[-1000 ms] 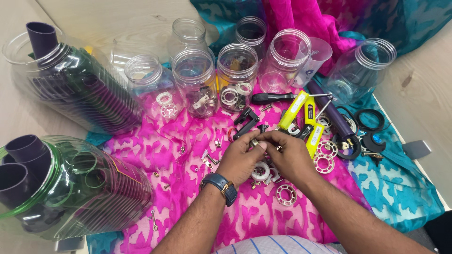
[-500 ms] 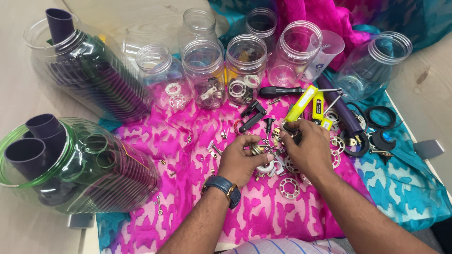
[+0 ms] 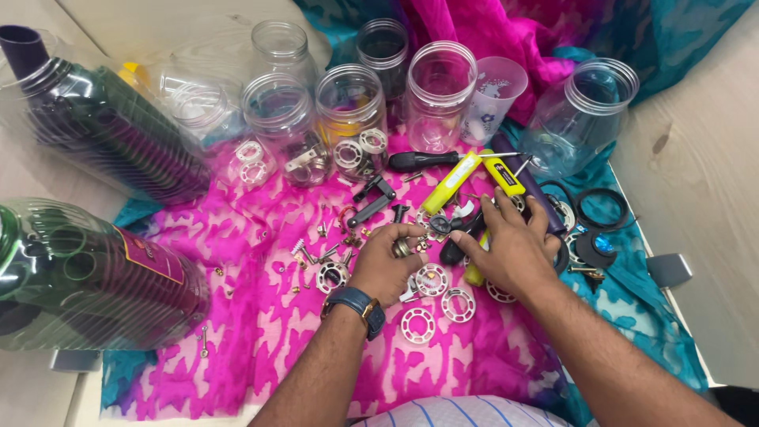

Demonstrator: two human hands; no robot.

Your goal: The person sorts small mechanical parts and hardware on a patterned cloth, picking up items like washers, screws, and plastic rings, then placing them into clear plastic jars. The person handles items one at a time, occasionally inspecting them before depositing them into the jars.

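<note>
centrally hands (image 3: 451, 257) over hardware, dark-labelled green jar (image 3: 87, 273) left

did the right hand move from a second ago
Yes. The right hand shifted rightward, away from the left hand, and now lies over the yellow-handled tools.

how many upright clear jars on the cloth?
6 that I can tell. Back row: one left, one centre. Front row: three at. One far right. More may hide behind the tipped containers.
</note>
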